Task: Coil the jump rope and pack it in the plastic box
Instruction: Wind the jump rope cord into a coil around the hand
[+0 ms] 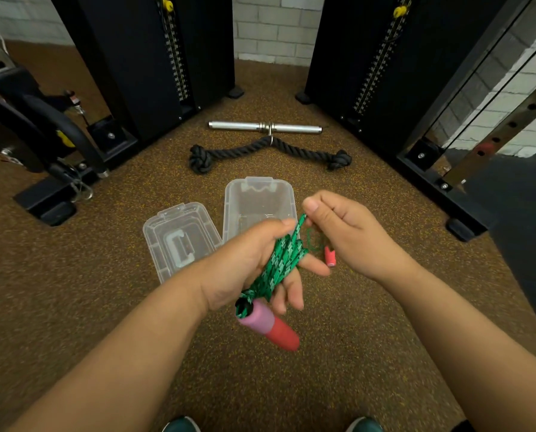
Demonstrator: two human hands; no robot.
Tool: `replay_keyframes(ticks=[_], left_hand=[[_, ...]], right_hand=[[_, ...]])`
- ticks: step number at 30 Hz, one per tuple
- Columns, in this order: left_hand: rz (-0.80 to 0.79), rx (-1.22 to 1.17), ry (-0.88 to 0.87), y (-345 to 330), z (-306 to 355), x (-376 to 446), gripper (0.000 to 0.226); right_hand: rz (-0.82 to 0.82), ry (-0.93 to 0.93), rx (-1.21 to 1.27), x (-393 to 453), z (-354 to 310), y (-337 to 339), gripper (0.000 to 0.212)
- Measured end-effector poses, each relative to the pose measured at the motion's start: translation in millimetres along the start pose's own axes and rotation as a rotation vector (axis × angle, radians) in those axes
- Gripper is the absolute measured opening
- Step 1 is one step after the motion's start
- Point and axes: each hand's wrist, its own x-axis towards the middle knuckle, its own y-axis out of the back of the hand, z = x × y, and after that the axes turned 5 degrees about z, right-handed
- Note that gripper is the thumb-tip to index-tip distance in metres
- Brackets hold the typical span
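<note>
A green jump rope (280, 261) is wound in several loops around my left hand (254, 263). One pink and red handle (268, 325) hangs below that hand's palm. My right hand (347, 232) pinches the rope's free end just right of the coil, and the second pink handle (330, 256) dangles under it. The clear plastic box (254, 201) stands open on the floor just beyond my hands, partly hidden by them. Its clear lid (179, 238) lies to the left of the box.
A black knotted triceps rope (270, 152) and a chrome bar (265, 127) lie on the speckled rubber floor beyond the box. Black weight-stack columns (154, 51) (375, 57) stand left and right. A machine base (52, 194) sits at left. My shoes (182, 425) show at the bottom.
</note>
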Motion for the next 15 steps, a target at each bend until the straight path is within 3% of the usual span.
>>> replay_keyframes(ticks=[6,9,15], left_hand=[[-0.065,-0.112,-0.037,1.7,-3.9,-2.1,0.035],[0.049,-0.196,-0.117,3.3,-4.5,-1.3,0.029],[0.236,-0.439,-0.220,15.8,4.8,-1.7,0.024]], right_hand=[[-0.021,-0.073,0.040,-0.9,10.1,-11.0,0.033],[-0.065,-0.136,0.119,-4.7,15.6,-18.7,0.036],[-0.078,-0.220,0.047,-13.6,21.3,-30.8,0.035]])
